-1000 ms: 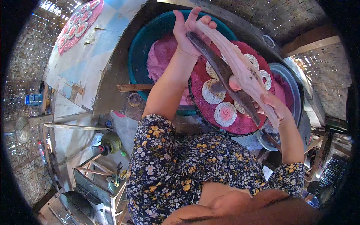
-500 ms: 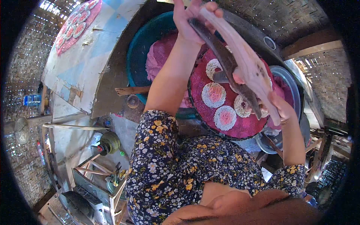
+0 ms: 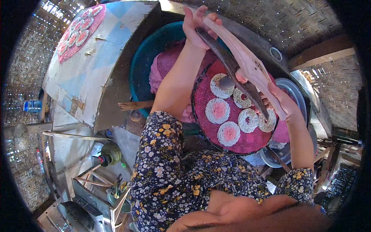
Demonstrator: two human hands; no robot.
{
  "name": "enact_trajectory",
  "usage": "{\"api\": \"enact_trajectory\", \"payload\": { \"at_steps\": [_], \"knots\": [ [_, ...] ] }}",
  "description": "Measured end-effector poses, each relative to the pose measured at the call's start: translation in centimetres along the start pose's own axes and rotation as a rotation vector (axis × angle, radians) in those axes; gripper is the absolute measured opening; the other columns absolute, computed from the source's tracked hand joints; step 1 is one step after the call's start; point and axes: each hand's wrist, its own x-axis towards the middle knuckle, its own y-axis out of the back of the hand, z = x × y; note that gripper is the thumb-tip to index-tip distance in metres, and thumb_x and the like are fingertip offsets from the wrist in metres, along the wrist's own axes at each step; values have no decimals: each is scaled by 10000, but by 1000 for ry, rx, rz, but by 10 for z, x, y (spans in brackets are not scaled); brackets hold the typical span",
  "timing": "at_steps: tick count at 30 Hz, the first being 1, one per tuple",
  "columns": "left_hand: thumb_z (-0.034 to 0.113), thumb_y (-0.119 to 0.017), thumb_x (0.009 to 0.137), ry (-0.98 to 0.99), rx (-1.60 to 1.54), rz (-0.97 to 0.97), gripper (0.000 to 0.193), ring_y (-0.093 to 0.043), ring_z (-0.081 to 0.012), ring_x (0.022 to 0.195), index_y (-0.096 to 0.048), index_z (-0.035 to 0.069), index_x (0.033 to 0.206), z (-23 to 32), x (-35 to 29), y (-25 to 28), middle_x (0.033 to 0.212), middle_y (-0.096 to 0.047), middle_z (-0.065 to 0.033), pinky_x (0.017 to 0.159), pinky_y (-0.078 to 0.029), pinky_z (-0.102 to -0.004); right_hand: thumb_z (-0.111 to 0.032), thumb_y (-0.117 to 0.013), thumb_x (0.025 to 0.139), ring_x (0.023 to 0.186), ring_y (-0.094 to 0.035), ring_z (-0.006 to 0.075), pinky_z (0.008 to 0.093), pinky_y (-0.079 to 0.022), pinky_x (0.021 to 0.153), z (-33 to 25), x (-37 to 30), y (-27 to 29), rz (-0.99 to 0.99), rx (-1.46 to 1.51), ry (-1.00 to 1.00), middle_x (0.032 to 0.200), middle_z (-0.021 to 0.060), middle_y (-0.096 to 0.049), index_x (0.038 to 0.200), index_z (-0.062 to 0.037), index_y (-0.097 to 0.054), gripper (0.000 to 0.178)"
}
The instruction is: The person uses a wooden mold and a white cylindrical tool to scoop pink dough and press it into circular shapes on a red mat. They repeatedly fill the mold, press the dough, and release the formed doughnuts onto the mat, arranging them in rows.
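Woven walls [image 3: 328, 77] beyond left fingers [image 3: 213, 16] and right fingers [image 3: 273, 89] around curved wooden bars [image 3: 247, 58], lacy discs [image 3: 217, 111] below

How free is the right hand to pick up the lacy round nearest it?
Probably not free: the right hand is gripping the pale wooden handle, so it would need to let go first. The nearest lacy round lies close by on the pink tray.

The upper curved wooden bar [image 3: 251, 62] is pale pinkish beige with brown grain; the lower curved bar [image 3: 227, 62] is dark brown. Toward the near-left edge of the magenta, dark-rimmed round tray [image 3: 247, 143], two lacy discs [image 3: 228, 133] are white with pink centres. The basin [image 3: 135, 77] is teal; the top [image 3: 162, 162] navy, with white and yellow flowers.
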Motion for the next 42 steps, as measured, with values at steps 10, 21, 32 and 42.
{"api": "enact_trajectory", "payload": {
  "at_steps": [10,21,32,42],
  "knots": [
    [601,-348,844,-15,-113,-250,586,-574,-284,829,-570,114,1083,-10,7,-1,851,-606,-109,630,-489,-375,-550,-406,848,767,-627,224,319,-518,691,9,5,9,13,-214,67,952,167,-610,1186,33,-445,675],
    [646,-355,807,47,-33,-107,634,-538,-245,767,-499,133,1151,-33,70,-41,752,-557,-51,787,-442,-401,-586,-360,846,823,-611,284,364,-517,715,-19,9,66,-10,-56,101,998,219,-580,1257,3,-370,719],
    [671,-349,791,41,-99,-60,611,-562,-258,733,-580,151,1014,-49,55,3,731,-582,-60,695,-462,-390,-535,-485,820,640,-622,226,321,-535,548,-10,8,56,136,40,34,787,133,-605,1041,15,-517,594],
    [673,-309,801,100,-58,-135,670,-525,-253,731,-566,130,1097,-51,77,-36,719,-569,-48,772,-433,-400,-557,-415,848,759,-614,185,310,-517,642,-5,6,60,149,-154,146,849,133,-606,1082,-12,-525,604]
  ]
}}
